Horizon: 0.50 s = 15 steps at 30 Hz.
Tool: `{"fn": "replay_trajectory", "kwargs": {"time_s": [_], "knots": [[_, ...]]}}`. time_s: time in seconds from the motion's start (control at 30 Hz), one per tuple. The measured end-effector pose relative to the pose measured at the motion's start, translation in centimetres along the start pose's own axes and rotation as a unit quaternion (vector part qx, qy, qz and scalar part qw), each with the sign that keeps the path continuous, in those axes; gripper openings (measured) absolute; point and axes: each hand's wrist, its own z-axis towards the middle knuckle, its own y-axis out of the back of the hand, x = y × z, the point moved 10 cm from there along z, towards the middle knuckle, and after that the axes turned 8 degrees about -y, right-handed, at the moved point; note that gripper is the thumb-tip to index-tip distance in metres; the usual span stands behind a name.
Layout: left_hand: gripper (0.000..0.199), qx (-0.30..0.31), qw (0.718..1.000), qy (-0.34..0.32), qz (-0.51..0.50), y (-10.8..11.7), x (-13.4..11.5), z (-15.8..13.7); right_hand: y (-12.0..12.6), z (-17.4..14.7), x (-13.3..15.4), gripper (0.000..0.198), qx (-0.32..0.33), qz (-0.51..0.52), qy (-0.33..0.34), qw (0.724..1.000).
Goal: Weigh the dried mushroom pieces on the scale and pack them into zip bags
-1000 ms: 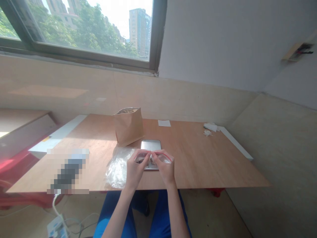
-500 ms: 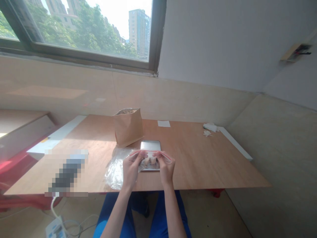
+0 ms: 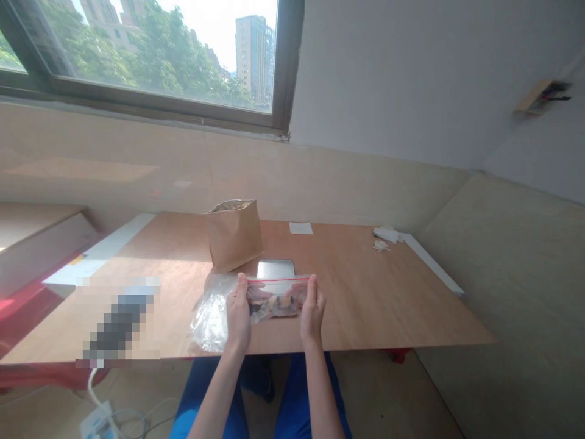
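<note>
Fingers (image 3: 242, 280) of left hand (image 3: 237, 317) and right hand (image 3: 312, 317) pinched on side edges of clear bag (image 3: 276, 289) with red strip; small pieces (image 3: 275, 304) contained. Bag held stretched across near part of flat silver device (image 3: 276, 268), partly hiding it. Left of device: crumpled clear plastic (image 3: 211, 320) laid. Behind-left of device: brown paper bag (image 3: 235, 238) stood upright.

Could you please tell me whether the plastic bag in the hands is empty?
Not empty: pale and dark pieces show through the clear plastic bag.

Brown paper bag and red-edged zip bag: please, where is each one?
Brown paper bag (image 3: 235, 238), head view: middle of its front side.
Red-edged zip bag (image 3: 276, 297), head view: its middle, below the red strip (image 3: 280, 279).
</note>
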Motion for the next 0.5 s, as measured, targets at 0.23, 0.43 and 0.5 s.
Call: {"fn": "replay_trajectory", "kwargs": {"time_s": [0.23, 0.43, 0.5], "knots": [[0.051, 0.018, 0.999, 0.024, 0.015, -0.6, 1.1, 0.2, 1.7, 0.7, 0.4, 0.059, -0.017, -0.058, 0.017, 0.998], [0.047, 0.010, 0.975, -0.123, 0.185, 2.9, -3.2, 3.6, 11.9, 6.3, -0.1, 0.060, -0.136, -0.140, 0.019, 0.981], [0.047, -0.020, 0.956, -0.172, 0.236, 4.3, -5.3, 4.5, 15.0, 8.8, 0.0, 0.062, -0.154, -0.197, 0.024, 0.968]]}}
